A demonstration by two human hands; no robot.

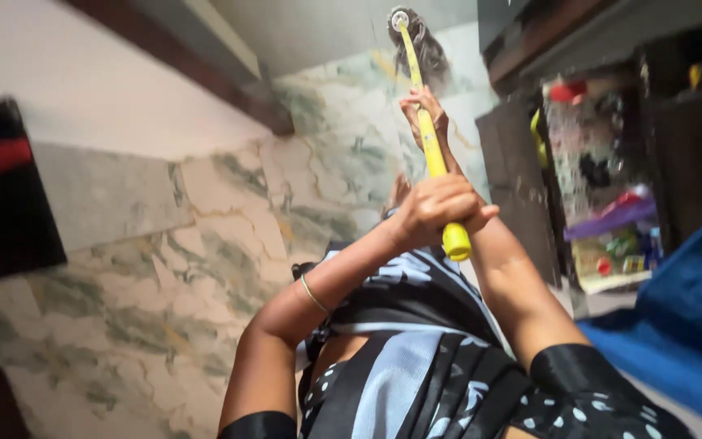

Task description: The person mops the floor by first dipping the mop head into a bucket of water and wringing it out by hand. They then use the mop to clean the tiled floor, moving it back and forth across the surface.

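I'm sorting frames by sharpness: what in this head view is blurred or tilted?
Head view: strongly tilted, walls slanting; the shelf clutter at right is smeared and soft; the mop head is dim and blurry; the yellow handle and both hands, left hand and right hand, read fairly sharp; soft even light, no harsh glare.

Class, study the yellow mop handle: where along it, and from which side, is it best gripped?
Grip the yellow mop handle at two spaced points, as left hand near the butt and right hand higher do, fingers wrapping from the sides; its long, thin shaft needs leverage.
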